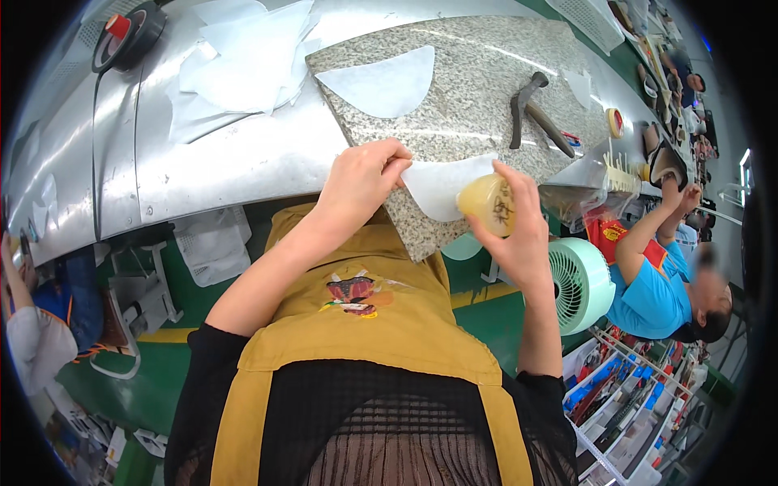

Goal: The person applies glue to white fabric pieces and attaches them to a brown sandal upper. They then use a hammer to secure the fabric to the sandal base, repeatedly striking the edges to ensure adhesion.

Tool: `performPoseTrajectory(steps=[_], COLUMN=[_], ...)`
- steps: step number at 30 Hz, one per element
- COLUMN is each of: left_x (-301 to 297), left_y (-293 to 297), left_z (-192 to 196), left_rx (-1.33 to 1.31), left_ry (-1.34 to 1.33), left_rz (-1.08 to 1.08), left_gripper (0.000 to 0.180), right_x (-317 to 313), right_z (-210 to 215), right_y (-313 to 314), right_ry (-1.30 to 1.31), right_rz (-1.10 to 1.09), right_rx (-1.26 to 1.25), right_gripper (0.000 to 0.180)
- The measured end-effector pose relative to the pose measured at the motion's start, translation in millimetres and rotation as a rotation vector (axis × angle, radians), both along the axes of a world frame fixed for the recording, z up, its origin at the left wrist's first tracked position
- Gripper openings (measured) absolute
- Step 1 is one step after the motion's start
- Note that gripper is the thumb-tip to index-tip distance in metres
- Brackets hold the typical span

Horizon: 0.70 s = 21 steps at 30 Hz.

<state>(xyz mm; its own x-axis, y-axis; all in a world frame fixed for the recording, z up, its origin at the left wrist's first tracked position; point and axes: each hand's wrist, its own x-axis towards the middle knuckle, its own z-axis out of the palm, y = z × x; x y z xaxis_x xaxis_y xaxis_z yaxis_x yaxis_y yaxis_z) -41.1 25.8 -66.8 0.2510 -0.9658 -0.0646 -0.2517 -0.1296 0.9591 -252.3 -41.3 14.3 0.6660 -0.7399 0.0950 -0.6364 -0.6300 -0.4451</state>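
Spreading below the stone slab (454,113), a green workshop floor (138,397) is seen, with a co-worker (658,287) to the slab's right. The speckled slab is borne by a metal table (219,166). At the slab's near edge, a white sheet (438,188) is held, its left corner pinched by the nearly closed left hand (361,178). Over its right part, a yellowish container (493,206) is gripped by the curled right hand (520,231). The sheet could be creased or shifted if pulled and pressed unevenly.

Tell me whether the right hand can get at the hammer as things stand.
Probably not yet: the right hand holds a yellowish container, though nothing seems to cover the hammer on the stone slab.
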Motion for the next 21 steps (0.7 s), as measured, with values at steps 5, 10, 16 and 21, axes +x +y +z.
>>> performPoseTrajectory(steps=[5,10,16,21], left_x=[-1,-5,-6,67], left_y=[0,-3,3,43], left_z=[2,3,-12,26], left_rx=[0.024,0.032,0.002,-0.456], left_ry=[0.007,0.008,-0.038,-0.296], left_rz=[-0.002,0.001,0.017,0.225], left_gripper=[0.012,0.011,0.014,0.016], right_x=[-5,25,20,-17], right_z=[-3,-10,-11,-6], right_y=[-3,4,-11,-36], right_ry=[-0.073,-0.241,-0.101,-0.378], right_rz=[-0.043,0.026,-0.055,-0.193], right_rx=[-0.067,-0.069,-0.150,-0.097], right_gripper=[0.065,0.065,0.062,0.057])
